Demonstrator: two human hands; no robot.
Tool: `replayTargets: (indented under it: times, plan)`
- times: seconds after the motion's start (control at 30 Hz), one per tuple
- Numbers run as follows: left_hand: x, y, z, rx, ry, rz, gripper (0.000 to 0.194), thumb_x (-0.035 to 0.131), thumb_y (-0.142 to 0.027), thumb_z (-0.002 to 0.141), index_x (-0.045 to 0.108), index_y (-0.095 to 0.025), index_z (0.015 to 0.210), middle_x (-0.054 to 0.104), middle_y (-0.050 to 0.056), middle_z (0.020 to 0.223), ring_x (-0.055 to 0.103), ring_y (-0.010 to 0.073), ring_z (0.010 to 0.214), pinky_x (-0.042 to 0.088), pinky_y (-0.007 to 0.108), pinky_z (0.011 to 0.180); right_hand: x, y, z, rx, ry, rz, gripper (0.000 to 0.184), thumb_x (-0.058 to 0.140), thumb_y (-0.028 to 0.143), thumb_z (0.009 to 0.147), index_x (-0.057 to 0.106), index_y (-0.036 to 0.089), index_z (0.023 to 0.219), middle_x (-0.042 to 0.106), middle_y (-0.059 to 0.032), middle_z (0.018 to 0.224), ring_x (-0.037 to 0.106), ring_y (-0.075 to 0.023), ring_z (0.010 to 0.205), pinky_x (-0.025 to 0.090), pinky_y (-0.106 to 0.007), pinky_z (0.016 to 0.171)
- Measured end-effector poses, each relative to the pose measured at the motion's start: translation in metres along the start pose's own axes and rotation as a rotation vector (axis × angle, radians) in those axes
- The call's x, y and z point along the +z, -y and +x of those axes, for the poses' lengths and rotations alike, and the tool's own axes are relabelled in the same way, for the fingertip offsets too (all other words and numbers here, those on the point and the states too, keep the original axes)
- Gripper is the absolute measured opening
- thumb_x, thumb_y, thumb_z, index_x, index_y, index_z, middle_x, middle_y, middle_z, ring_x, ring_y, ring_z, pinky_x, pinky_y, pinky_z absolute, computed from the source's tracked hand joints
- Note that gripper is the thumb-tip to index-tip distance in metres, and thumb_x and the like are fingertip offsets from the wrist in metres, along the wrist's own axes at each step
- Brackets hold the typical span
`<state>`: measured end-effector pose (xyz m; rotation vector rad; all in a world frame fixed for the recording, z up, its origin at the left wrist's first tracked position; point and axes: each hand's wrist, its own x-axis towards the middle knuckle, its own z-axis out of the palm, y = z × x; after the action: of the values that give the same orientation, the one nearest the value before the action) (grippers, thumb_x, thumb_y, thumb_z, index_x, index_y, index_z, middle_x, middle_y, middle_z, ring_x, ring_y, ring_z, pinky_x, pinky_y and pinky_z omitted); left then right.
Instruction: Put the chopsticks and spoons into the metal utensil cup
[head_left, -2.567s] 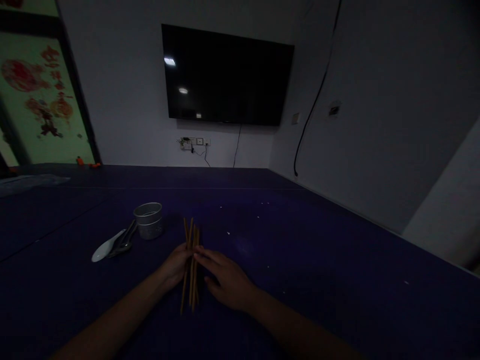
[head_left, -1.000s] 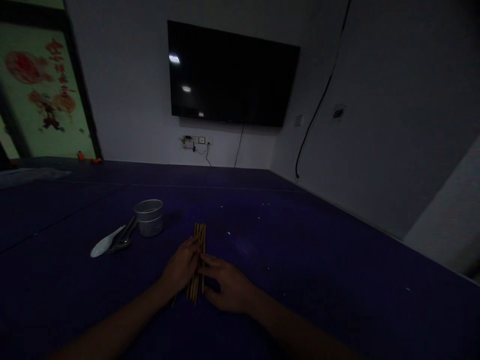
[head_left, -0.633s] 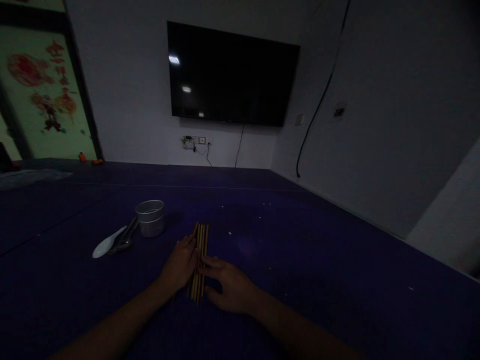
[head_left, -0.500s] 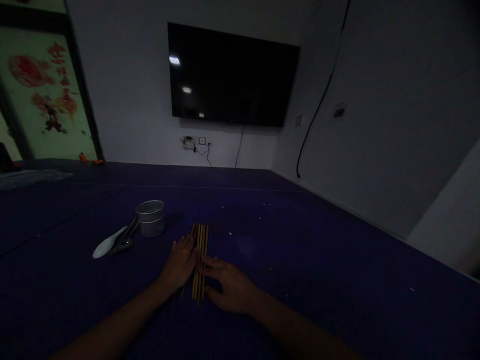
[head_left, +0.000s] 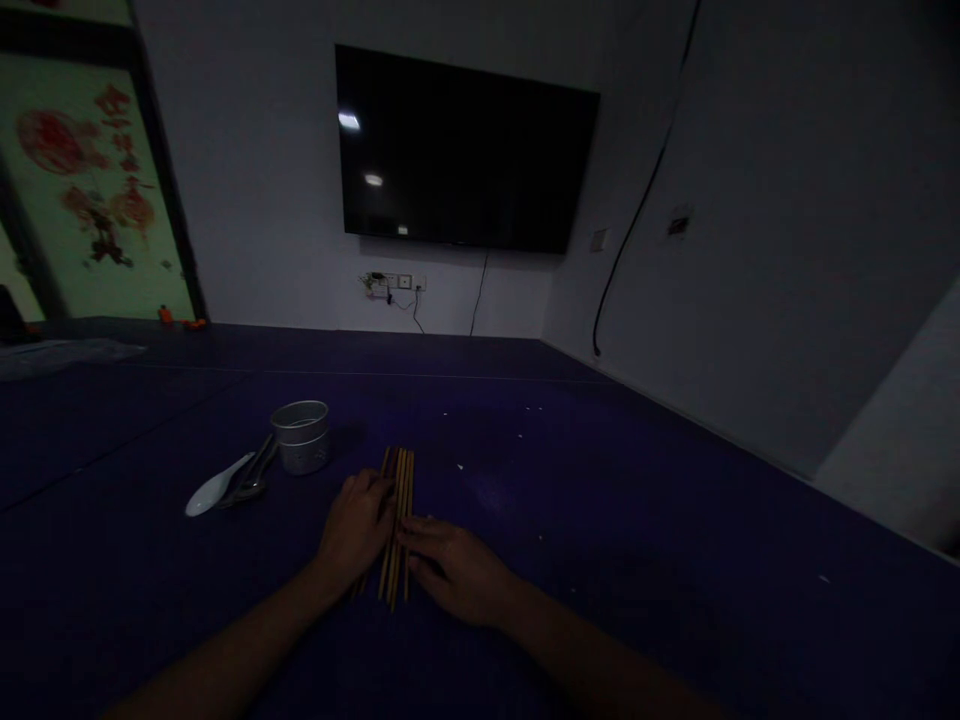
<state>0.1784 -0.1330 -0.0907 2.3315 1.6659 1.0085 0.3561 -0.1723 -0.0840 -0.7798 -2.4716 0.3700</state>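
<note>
Several wooden chopsticks [head_left: 400, 478] lie side by side on the dark blue table [head_left: 615, 520], pointing away from me. My left hand [head_left: 354, 528] rests flat on their left side, fingers stretched over the sticks. On the right side my right hand [head_left: 457, 572] lies flat too, its fingertips touching the sticks. Neither hand grips anything. The near ends of the sticks are partly hidden between the hands.
A small metal cup [head_left: 301, 436] stands to the left of the chopsticks. Beside it lie a white spoon [head_left: 212, 492] and some dark metal cutlery [head_left: 253, 475]. A black screen [head_left: 465, 150] hangs on the far wall. The room is dim.
The chopsticks were loosely crossed and are now closer to parallel. Both hands have stayed on them, with the left hand's fingers shifting slightly over the sticks.
</note>
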Motion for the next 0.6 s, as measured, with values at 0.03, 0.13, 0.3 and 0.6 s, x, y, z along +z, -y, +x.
replayTargets:
  times: [0.03,0.13,0.3,0.6]
  plan:
    - [0.0001,0.0006,-0.0003,-0.013,0.007,-0.006,0.029,0.044,-0.024,0.081,0.063,-0.017,0.102,0.058,0.011,0.103,0.053,0.0252,0.097,0.042,0.038,0.088,0.0004,-0.0003,0.0000,0.005,-0.003,-0.003,0.029,0.046,0.014,0.085,0.061,0.018,0.110,0.056,-0.0079,0.126,0.048,-0.0197,0.119,0.037,-0.036,0.103]
    - [0.0013,0.0020,-0.0001,-0.042,0.044,-0.079,0.028,0.041,-0.023,0.083,0.060,-0.017,0.102,0.054,0.008,0.099,0.056,0.0201,0.089,0.045,0.033,0.084,0.0014,-0.0014,-0.0004,0.015,-0.013,-0.002,0.027,0.047,0.016,0.086,0.062,0.018,0.108,0.058,-0.0076,0.123,0.050,-0.0199,0.117,0.038,-0.037,0.102]
    - [0.0038,0.0013,0.0013,0.020,0.054,-0.219,0.027,0.039,-0.016,0.081,0.061,-0.016,0.095,0.053,0.007,0.092,0.056,0.0187,0.085,0.047,0.032,0.079,0.0010,-0.0011,-0.0010,0.018,-0.025,0.027,0.023,0.046,0.018,0.087,0.064,0.019,0.103,0.064,-0.0060,0.113,0.053,-0.0189,0.115,0.040,-0.035,0.101]
    - [0.0069,0.0014,0.0016,0.098,0.074,-0.312,0.034,0.040,-0.005,0.071,0.061,-0.016,0.095,0.053,0.007,0.093,0.055,0.0175,0.088,0.048,0.031,0.079,0.0001,-0.0001,-0.0028,0.044,0.001,-0.002,0.028,0.051,0.026,0.087,0.061,0.018,0.112,0.058,-0.0075,0.123,0.052,-0.0208,0.116,0.041,-0.034,0.099]
